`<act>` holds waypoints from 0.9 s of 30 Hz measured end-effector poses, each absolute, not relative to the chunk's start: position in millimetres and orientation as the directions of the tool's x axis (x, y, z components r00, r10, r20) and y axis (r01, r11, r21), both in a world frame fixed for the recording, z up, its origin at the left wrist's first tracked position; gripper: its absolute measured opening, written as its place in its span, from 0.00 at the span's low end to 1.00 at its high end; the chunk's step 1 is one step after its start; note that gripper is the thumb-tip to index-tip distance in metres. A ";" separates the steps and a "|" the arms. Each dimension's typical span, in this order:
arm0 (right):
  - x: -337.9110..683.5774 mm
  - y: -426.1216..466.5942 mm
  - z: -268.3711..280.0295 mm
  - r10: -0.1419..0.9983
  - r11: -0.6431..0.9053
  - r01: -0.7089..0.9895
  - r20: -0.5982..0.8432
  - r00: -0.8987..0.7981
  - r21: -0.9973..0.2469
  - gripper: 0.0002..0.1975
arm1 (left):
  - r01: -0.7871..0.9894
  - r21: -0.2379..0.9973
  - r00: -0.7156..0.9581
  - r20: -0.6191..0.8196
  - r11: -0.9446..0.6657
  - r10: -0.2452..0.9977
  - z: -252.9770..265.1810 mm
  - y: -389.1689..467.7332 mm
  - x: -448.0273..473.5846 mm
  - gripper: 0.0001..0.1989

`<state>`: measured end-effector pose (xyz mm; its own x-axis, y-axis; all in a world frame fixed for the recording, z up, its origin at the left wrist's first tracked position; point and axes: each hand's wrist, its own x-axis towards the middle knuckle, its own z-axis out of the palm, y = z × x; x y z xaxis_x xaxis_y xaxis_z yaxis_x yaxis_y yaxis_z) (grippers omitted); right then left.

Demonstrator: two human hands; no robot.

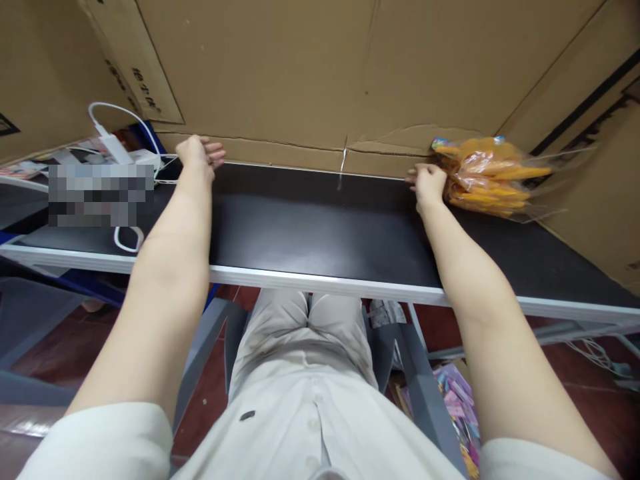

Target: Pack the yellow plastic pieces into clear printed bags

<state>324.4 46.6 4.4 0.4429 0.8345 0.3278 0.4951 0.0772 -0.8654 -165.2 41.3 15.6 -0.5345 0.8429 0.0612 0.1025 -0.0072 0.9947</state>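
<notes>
My left hand (201,153) hovers over the far left part of the black tabletop (320,220), close to the cardboard wall. Its fingers point right, a little bent and apart, with nothing in them. Toward the far right, my right hand (427,185) is held with loosely bent fingers pointing left; no object shows in it. Just right of that hand lies a clear plastic bag of orange pieces (490,175), which the wrist overlaps or nearly touches. Whether they touch I cannot tell.
Cardboard (280,73) walls the table's back and sides. At left lie a white plug with a cable (116,148) and a blurred-out item (100,193). A metal edge (320,285) runs along the front. Below are grey chair arms (420,380) and colourful packets (456,400).
</notes>
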 end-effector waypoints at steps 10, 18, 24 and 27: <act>346.8 35.1 23.2 0.831 0.193 -0.125 0.094 0.548 -0.973 0.36 | 0.041 0.998 -0.491 0.056 -0.042 0.869 1.1 28.9 -128.3 0.22; 342.2 23.3 25.5 0.804 0.216 -0.192 0.062 0.591 -0.957 0.42 | -0.056 0.995 -0.502 0.042 -0.081 0.864 -4.9 31.0 -130.5 0.18; 344.4 25.0 31.0 0.803 0.081 -0.032 0.046 0.595 -0.996 0.45 | -0.068 0.995 -0.499 0.034 -0.078 0.866 -7.2 36.2 -134.6 0.14; 344.4 27.9 31.2 0.810 -0.001 0.085 0.049 0.584 -0.996 0.47 | -0.034 0.997 -0.474 0.044 -0.068 0.879 -4.1 33.2 -132.3 0.18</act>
<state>344.4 27.9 31.2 0.5845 0.8099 0.0488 0.0848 -0.0011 -0.9964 -132.3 33.2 -4.1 -0.4739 0.8795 0.0436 -0.0335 -0.0675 0.9972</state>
